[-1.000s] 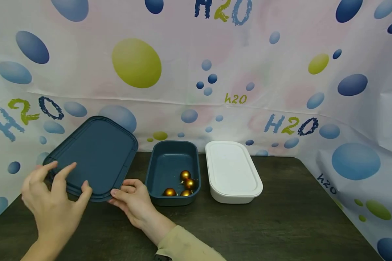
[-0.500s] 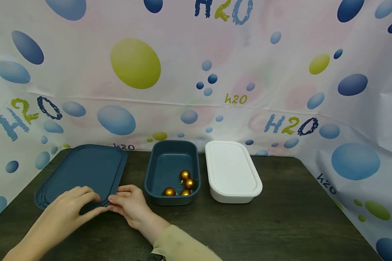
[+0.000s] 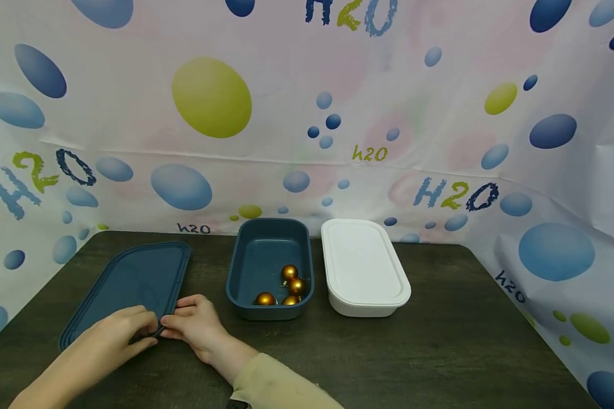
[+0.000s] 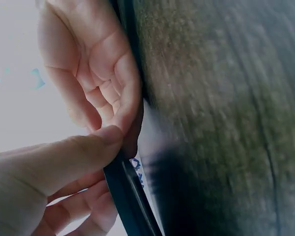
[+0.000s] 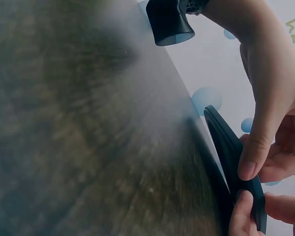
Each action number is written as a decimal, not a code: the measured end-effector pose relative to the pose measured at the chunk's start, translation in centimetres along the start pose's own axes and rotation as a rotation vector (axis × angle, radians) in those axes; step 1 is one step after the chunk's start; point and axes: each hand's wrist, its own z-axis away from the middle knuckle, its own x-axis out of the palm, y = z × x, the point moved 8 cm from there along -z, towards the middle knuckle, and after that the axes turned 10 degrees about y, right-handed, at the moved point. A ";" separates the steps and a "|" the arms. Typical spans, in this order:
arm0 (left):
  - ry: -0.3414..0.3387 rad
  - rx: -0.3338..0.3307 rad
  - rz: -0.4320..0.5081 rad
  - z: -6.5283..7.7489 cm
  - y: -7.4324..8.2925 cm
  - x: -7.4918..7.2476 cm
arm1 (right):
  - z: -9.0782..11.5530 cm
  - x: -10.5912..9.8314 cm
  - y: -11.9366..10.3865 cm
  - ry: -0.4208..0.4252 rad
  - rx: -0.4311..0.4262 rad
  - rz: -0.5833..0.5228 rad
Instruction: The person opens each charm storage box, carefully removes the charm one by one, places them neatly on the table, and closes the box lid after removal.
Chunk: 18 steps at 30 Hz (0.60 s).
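covering the far side and wrapping round to left and right, a white sheet (image 3: 337, 74) with blue and green spots is probably hung there to screen off the room. before it spreads a dark table (image 3: 471, 341), which bears the boxes. right of the middle stands a white box (image 3: 364, 311) with its white lid (image 3: 365, 258) on top, presumably to cover it; what is inside cannot be told. just left of it, not touching, stands a blue box (image 3: 268, 314), upright and uncovered, its long sides running near to far, which leaves the inside within easy reach. farther left is the blue lid (image 3: 133, 278), off any box, its near edge seemingly tipped up a little from the table. the left hand (image 3: 115, 335) holds that near edge beside the right corner, the gap between thumb and curled fingers narrow, with the rim between them. the right hand (image 3: 196, 326) pinches the near right corner between thumb and fingertips, also narrow; the two hands almost meet there, probably for a steady hold. smallest, four gold balls (image 3: 297, 286) lie toward the near end of the blue box, three gathered at right and one at left, the walls likely stopping them from rolling away
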 end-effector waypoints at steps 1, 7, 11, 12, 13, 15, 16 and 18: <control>-0.006 -0.014 -0.005 0.1 -0.1 0.1 | 0.0 0.1 0.0 0.000 0.001 0.009; -0.040 -0.100 -0.059 0.4 -1.1 0.3 | 0.3 0.4 -0.4 0.009 -0.034 0.130; -0.082 -0.140 -0.088 0.8 -1.8 0.6 | 0.4 0.5 -0.5 0.014 -0.063 0.259; -0.083 -0.142 -0.099 0.9 -2.0 0.6 | 0.4 0.5 -0.5 0.011 -0.065 0.281; -0.083 -0.147 -0.109 1.0 -2.2 0.5 | 0.4 0.7 -0.4 -0.002 -0.060 0.280; -0.094 -0.157 -0.131 1.3 -2.6 0.4 | 0.4 1.1 -0.2 -0.035 -0.043 0.264; -0.087 -0.156 -0.141 1.4 -2.8 0.4 | 0.4 1.3 -0.2 -0.054 -0.033 0.251; -0.097 -0.171 -0.145 1.6 -3.3 0.4 | 0.3 1.7 0.0 -0.087 -0.009 0.215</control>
